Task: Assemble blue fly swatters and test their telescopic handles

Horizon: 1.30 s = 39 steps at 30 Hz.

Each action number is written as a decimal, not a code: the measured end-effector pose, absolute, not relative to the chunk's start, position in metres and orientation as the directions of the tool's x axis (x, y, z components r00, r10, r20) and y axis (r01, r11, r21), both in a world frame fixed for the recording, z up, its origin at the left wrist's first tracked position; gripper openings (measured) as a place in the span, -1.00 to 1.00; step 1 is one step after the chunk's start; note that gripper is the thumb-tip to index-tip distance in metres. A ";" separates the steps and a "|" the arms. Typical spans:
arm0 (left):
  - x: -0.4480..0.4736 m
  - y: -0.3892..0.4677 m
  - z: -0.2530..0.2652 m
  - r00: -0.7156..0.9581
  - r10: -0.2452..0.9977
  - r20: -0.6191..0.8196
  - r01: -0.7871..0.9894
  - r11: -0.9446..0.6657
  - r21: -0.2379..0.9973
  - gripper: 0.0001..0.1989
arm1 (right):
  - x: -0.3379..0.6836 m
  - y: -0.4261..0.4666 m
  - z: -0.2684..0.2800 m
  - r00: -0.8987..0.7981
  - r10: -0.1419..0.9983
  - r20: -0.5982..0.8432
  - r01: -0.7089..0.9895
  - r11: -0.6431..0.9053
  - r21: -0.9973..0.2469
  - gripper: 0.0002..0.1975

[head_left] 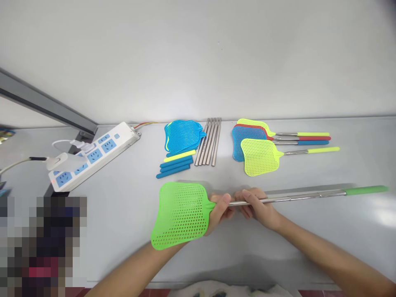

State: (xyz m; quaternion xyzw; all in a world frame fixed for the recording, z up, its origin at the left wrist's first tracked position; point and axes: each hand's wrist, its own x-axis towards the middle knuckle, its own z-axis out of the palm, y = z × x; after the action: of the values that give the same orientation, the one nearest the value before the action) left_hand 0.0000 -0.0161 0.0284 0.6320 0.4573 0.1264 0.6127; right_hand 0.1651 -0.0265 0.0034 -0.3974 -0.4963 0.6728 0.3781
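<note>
A green fly swatter point(182, 216) with an extended telescopic metal rod and a green grip point(366, 190) lies across both my hands, above the table. My left hand point(219, 212) pinches it where the green paddle meets the rod, partly hidden behind the paddle. Just to the right, my right hand point(256, 206) has its thumb and fingers closed around the metal rod. Beyond my hands lie a stack of blue swatter paddles point(184, 136), several metal rods point(210, 142), and several blue grips point(175, 167) with a yellow grip point(180, 156) among them.
At the back right, complete swatters lie overlapping: yellow-green point(261, 156), blue point(247, 138) and red point(315, 138) among them. A white power strip point(99, 154) with plugged-in cords sits at the left. A grey wall panel point(216, 62) rises behind the table point(123, 214).
</note>
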 end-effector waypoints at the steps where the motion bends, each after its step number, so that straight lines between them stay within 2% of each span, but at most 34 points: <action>1: -0.001 -0.016 0.033 0.559 0.732 -0.389 0.421 0.153 0.894 -0.46 | 0.165 -0.027 0.003 -0.395 0.906 -0.154 -0.138 -0.224 -0.965 -0.49; 5: -0.003 -0.011 0.052 0.623 0.710 -0.329 0.458 0.010 0.889 -0.51 | 0.164 -0.027 0.000 -0.377 0.917 -0.129 -0.223 -0.225 -0.948 -0.50; 8: -0.003 -0.008 0.060 0.645 0.695 -0.318 0.474 -0.038 0.880 -0.51 | 0.164 -0.027 -0.001 -0.390 0.912 -0.130 -0.241 -0.237 -0.941 -0.51; 21: -0.003 -0.012 0.042 0.666 0.698 -0.265 0.446 -0.087 0.891 -0.49 | 0.166 -0.028 -0.001 -0.427 0.894 -0.140 -0.214 -0.250 -0.944 -0.53; 28: 0.006 -0.017 0.014 0.714 0.680 -0.165 0.363 -0.158 0.918 -0.34 | 0.167 -0.027 0.000 -0.430 0.891 -0.144 -0.183 -0.242 -0.953 -0.54; 39: 0.006 -0.016 0.014 0.715 0.685 -0.144 0.330 -0.149 0.932 -0.40 | 0.169 -0.027 0.000 -0.442 0.875 -0.195 -0.165 -0.293 -0.942 -0.55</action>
State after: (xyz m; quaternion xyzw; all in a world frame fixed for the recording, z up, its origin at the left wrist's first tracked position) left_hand 0.0062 -0.0164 0.0137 0.7408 0.3425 0.1596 0.5554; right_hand 0.1692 -0.0275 -0.0001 -0.3797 -0.4675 0.7089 0.3670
